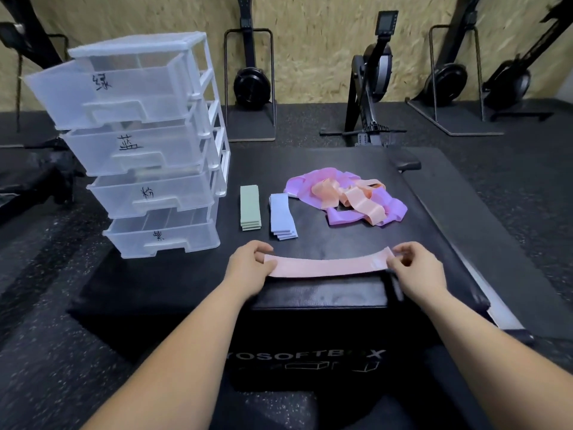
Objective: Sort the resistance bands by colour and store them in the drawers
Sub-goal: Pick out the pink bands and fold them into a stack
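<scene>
head-worn view, close, facing forward-down

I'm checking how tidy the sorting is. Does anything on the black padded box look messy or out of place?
Yes: the heap of purple and peach fabric bands at the back right of the black padded box is tangled, colours mixed. The green band stack is neat; the pale blue band stack is slightly fanned. Nothing looks damaged.
</scene>
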The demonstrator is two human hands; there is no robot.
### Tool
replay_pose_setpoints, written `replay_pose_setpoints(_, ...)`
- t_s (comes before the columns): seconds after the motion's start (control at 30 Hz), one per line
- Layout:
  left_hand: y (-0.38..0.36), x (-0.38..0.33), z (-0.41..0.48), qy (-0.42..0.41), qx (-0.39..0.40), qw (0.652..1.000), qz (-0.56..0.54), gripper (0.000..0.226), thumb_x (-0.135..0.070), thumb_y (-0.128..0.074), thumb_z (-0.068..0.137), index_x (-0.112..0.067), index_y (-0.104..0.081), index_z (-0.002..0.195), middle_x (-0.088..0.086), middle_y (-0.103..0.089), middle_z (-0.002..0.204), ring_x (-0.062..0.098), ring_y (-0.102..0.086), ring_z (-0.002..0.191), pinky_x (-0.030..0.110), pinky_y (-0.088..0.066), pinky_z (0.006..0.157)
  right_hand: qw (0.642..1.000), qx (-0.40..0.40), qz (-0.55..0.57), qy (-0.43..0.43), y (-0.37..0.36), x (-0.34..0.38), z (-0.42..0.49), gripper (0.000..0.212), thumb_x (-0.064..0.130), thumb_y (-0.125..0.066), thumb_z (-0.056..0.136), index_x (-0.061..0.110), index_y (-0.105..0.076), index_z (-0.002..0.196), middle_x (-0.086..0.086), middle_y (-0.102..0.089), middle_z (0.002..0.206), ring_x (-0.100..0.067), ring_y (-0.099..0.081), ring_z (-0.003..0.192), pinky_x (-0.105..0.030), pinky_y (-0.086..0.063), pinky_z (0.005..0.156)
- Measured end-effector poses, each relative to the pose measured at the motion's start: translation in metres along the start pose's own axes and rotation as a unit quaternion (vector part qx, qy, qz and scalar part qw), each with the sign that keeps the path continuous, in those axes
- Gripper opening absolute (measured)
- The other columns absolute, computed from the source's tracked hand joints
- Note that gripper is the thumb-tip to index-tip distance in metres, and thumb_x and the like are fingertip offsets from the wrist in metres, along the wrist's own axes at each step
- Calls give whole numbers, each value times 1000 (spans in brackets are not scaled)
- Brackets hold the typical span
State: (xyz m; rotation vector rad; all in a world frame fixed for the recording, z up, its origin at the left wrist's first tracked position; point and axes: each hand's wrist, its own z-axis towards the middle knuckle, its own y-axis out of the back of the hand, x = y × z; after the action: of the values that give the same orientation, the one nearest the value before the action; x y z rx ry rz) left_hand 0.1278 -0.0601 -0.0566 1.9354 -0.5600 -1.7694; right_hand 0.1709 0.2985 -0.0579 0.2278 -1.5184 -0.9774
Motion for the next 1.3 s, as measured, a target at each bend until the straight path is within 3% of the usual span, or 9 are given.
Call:
replay_pose_setpoints(0.13,-14,12,3,-51,-24,996,71,30,-16,-69,92,-31,-68,118,-12,-67,96,14,-62,90,29,-50,87,996,4,-69,59,-13,-16,-2,21,38,-70,94,29,-65,112,14,-66,82,-24,-62,91,-41,-54,77)
replay_pose_setpoints(0.23,-23,27,-2,-104,-56,987,104,38,-15,-72,91,-27,-65,126,-11,-57,115,14,-57,103,34,-51,97,988,-25,-133,75,-24,-26,-6,24,37,-67,93,31,-66,117,6,-64,99,-26,-55,101,-43,-53,78)
replay_pose_setpoints(0.43,-31,33,-6,-132,-107,980,104,29,-18,-70,90,-31,-67,116,-20,-54,115,11,-53,107,35,-51,91,985,-61,-134,93,-33,-35,-10,21,36,-71,93,39,-71,113,8,-49,108,-23,-55,100,-44,-54,84)
replay_pose_setpoints(0.73,-47,9,4,-180,-142,959,166,22,-27,-69,93,-28,-68,114,-11,-56,121,20,-51,112,42,-45,95,996,-43,-76,35,-30,-21,14,28,39,-63,98,39,-63,126,11,-48,119,-18,-63,99,-41,-55,79)
replay_pose_setpoints(0.87,-83,-38,18,-257,-49,948,184,30,-36,-62,94,-28,-64,123,-8,-57,127,19,-50,122,39,-41,103,990,-10,-119,71,-31,-1,60,36,33,-68,95,29,-65,131,2,-56,128,-27,-57,114,-42,-53,83)
replay_pose_setpoints(0.97,-113,-69,29,-254,55,943,206,42,-41,-60,99,-26,-58,138,-6,-52,137,21,-45,131,41,-39,111,974,20,-209,89,-31,11,91,45,35,-71,93,25,-63,136,-3,-58,135,-33,-51,117,-44,-52,85)
replay_pose_setpoints(1.07,-129,-82,41,-198,120,945,229,55,-47,-64,98,-25,-52,147,-3,-47,145,25,-39,136,44,-37,114,945,23,-296,137,-34,14,113,34,40,-72,88,29,-65,119,1,-61,126,-31,-51,113,-42,-50,81)
replay_pose_setpoints(1.17,-132,-82,51,-156,128,957,207,60,-54,-71,90,-26,-56,142,-7,-46,142,22,-37,135,43,-37,111,925,32,-341,166,-39,12,132,27,48,-73,83,33,-64,103,7,-64,117,-28,-52,112,-39,-47,77)
replay_pose_setpoints(1.3,-130,-78,59,-133,157,965,162,60,-58,-74,87,-28,-60,137,-11,-48,140,19,-37,135,43,-37,115,909,7,-384,163,-47,15,149,17,44,-63,92,30,-71,88,5,-68,101,-29,-54,99,-38,-42,70)
